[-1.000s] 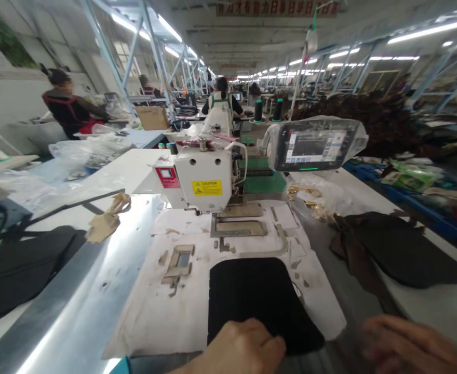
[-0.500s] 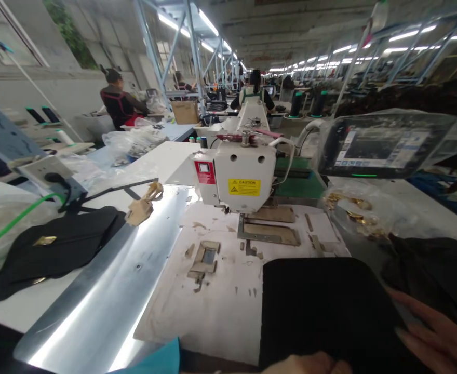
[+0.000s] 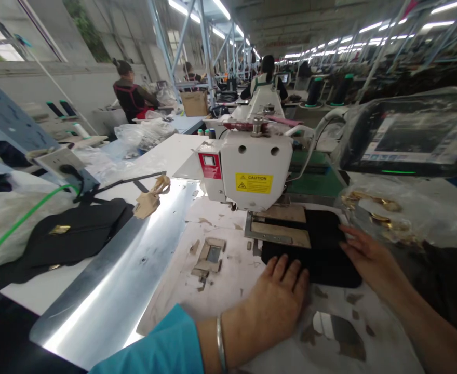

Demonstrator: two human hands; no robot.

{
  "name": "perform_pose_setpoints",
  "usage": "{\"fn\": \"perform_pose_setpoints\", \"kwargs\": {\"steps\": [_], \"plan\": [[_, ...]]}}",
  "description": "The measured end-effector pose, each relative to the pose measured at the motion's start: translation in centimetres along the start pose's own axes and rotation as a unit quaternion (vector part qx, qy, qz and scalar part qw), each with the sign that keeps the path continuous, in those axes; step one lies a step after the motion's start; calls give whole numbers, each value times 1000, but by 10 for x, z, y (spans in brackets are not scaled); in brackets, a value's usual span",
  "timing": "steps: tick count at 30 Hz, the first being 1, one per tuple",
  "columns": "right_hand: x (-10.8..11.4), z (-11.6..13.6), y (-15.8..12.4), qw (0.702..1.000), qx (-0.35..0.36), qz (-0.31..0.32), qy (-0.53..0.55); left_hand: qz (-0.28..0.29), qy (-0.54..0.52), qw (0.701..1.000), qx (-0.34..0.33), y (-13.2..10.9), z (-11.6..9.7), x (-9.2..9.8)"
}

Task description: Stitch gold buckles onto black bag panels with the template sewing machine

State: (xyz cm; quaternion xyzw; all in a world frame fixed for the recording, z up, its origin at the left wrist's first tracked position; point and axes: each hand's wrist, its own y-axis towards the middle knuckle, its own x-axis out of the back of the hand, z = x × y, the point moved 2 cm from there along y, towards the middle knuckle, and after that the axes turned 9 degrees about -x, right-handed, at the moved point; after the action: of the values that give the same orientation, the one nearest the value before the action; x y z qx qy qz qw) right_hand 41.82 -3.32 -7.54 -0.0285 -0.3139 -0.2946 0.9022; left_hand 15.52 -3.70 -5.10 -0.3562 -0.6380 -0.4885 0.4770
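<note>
Pressing our left hand (image 3: 279, 296) and right hand (image 3: 368, 259) open and flat, gripping nothing, we are steadying the black fabric panel (image 3: 325, 265) on the table (image 3: 154, 249) under the sewing machine (image 3: 255, 166), judging it light, limp, best held by its near edges.

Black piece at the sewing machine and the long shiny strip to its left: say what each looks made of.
Black piece: likely fabric or soft leatherette, matte, no glare, lying flat, touched by the left hand and right hand. Shiny strip: looks like brushed sheet metal, mirroring the ceiling lights in a bright streak.
</note>
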Motion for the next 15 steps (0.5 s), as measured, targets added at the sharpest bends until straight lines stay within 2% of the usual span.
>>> {"fn": "perform_pose_setpoints", "kwargs": {"steps": [2, 4, 8, 10, 12, 15], "plan": [[-17, 1, 16, 999, 34, 2, -26, 9, 13, 998, 54, -15, 9, 0], [-24, 4, 20, 996, 53, -4, -71, 22, 13, 996, 84, -26, 17, 3], [-12, 17, -7, 972, 169, -23, -163, 50, 4, 995, 89, -34, 36, 9], [-3, 19, -30, 946, 253, 17, -202, 55, 3, 995, 81, -33, 47, 8], [2, 17, -52, 906, 324, 64, -264, 51, 14, 995, 82, -32, 56, 7], [2, 11, -73, 853, 388, 60, -344, 36, 48, 995, 82, -34, 56, 6]]}}
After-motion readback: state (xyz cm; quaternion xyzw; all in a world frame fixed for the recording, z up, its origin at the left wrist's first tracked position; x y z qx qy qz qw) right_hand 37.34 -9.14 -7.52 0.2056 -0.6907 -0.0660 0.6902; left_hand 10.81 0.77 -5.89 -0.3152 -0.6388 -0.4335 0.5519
